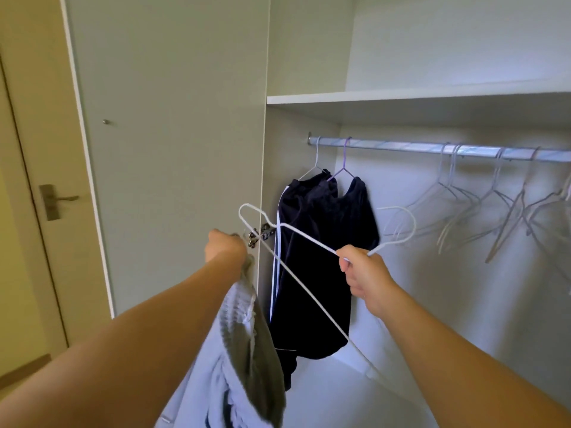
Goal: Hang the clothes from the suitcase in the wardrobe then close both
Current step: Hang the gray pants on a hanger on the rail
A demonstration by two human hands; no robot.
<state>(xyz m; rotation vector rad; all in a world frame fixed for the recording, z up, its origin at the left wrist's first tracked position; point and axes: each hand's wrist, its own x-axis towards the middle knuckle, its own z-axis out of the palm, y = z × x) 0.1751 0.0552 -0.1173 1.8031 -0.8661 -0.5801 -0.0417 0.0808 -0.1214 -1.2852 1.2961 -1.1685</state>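
My left hand (pixel 224 247) grips the waistband of a pale grey garment (pixel 241 350) that hangs down below it, in front of the open wardrobe. My right hand (pixel 361 273) is closed on a white wire hanger (pixel 304 234) near its hook, and the hanger's long arm slants down past the garment. Behind them, two dark navy garments (pixel 321 261) with white side stripes hang on hangers at the left end of the metal rail (pixel 432 148). The suitcase is out of view.
Several empty pale hangers (pixel 494 211) hang along the right part of the rail. A white shelf (pixel 401 95) sits above the rail. The wardrobe door (pixel 173 134) stands open at left, its hinge near my left hand. A room door with a handle (pixel 57 200) is at far left.
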